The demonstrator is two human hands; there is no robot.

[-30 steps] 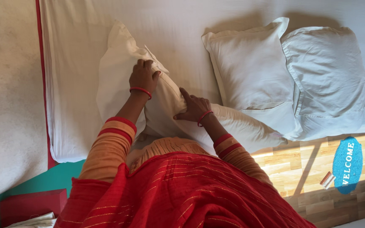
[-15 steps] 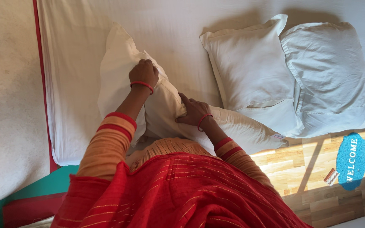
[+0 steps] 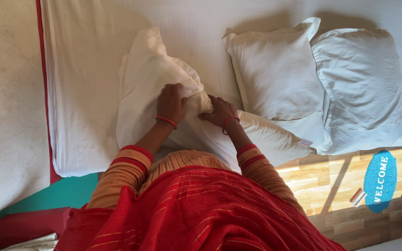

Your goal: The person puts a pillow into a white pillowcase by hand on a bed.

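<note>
The scene is viewed from a single head-worn camera, pointed steeply downward at close range over a bed (image 3: pixel 94 69) edge.

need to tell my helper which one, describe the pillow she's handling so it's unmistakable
On the white bed, three pillows lie along the near edge. It is the leftmost pillow, cream-white, half inside a loose pillowcase. Both hands, left and right, grip it; the other two lie untouched.

We reach forward with both arms bent at the elbows, our wrists close together. Our left hand (image 3: pixel 171 103) curls its fingers down in a closed grip, knuckles up. Our right hand (image 3: pixel 221 112), just beside it, also pinches shut, fingers pointing toward the left one.
</note>
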